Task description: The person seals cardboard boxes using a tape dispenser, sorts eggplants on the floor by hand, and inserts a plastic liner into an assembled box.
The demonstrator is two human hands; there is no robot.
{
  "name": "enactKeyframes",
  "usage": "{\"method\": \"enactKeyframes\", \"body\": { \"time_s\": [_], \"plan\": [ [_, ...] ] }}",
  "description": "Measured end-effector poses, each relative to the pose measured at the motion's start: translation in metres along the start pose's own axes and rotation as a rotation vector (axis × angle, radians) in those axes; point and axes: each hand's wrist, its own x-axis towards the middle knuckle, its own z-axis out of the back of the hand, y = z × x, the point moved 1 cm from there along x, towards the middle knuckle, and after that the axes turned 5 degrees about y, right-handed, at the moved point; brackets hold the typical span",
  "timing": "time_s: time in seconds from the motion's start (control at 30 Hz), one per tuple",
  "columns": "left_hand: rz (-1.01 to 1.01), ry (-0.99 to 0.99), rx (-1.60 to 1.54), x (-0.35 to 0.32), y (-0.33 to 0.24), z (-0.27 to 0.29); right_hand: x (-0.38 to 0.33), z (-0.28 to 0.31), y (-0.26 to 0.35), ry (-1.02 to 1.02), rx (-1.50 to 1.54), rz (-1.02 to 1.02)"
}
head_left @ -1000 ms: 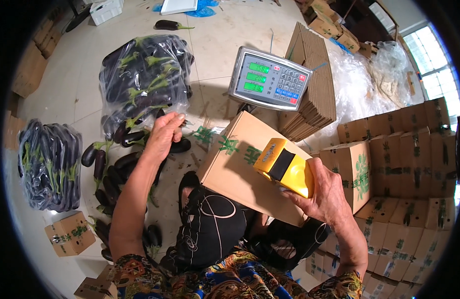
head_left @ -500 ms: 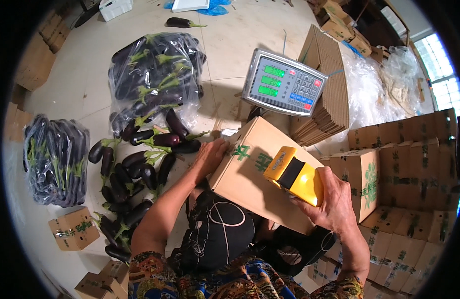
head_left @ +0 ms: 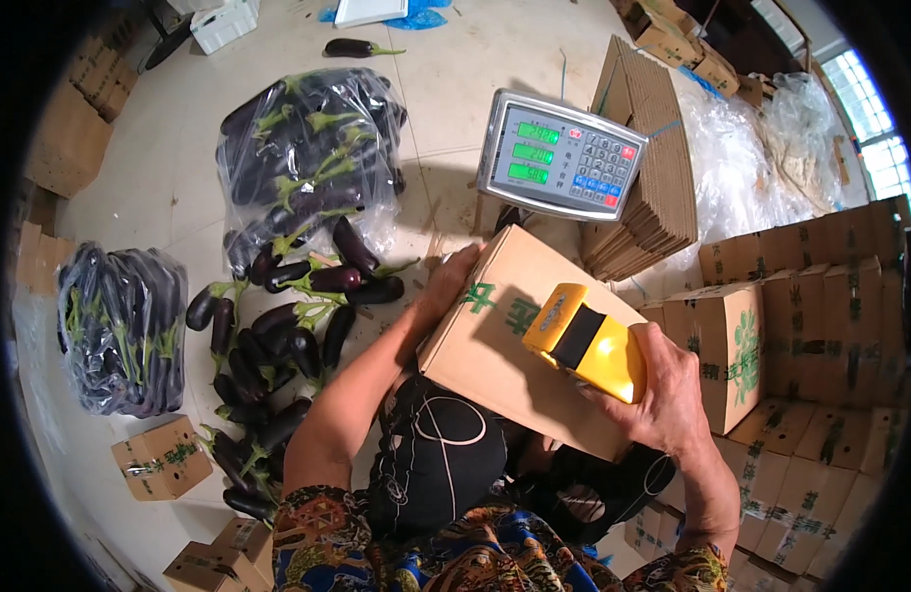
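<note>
A closed cardboard box [head_left: 490, 345] with green printing stands tilted in front of my knees. My left hand [head_left: 450, 281] holds its far left side; some of the fingers are hidden by the box edge. In my right hand [head_left: 663, 387] is a yellow hand-held tool [head_left: 613, 360] with a black middle section, its exact kind unclear. The fingers wrap round its right end. The tool lies over the box's top face, casting a shadow there; whether it touches the cardboard is hard to tell.
Loose eggplants [head_left: 278, 345] lie left of my arm. Bagged eggplants [head_left: 312, 148] are behind them, with another filled bag [head_left: 125, 326] farther left. A scale display [head_left: 562, 155] stands beyond the box, before flat cartons [head_left: 638, 158]. Stacked boxes [head_left: 821, 340] fill the right side.
The view has shifted slightly. My left hand has slid a little farther along the box's side. The right hand keeps the yellow tool over the box. Readings on the scale display differ.
</note>
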Motion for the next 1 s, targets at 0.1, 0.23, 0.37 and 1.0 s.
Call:
{"method": "enactKeyframes", "body": {
  "time_s": [0.1,0.23,0.37,1.0],
  "plan": [
    [-0.009,-0.019,0.156,0.002,0.062,0.042,0.001,-0.006,0.002,-0.035,0.052,0.058],
    [0.168,-0.18,-0.085,-0.006,-0.013,0.008,-0.004,-0.005,-0.011,-0.054,-0.026,0.089],
    [-0.054,-0.137,0.409,-0.018,-0.136,-0.051,-0.006,-0.006,-0.02,-0.087,-0.038,0.11],
    [-0.141,-0.091,1.119,-0.019,-0.135,-0.06,-0.132,0.016,-0.119,-0.054,-0.062,-0.036]
  ]
}}
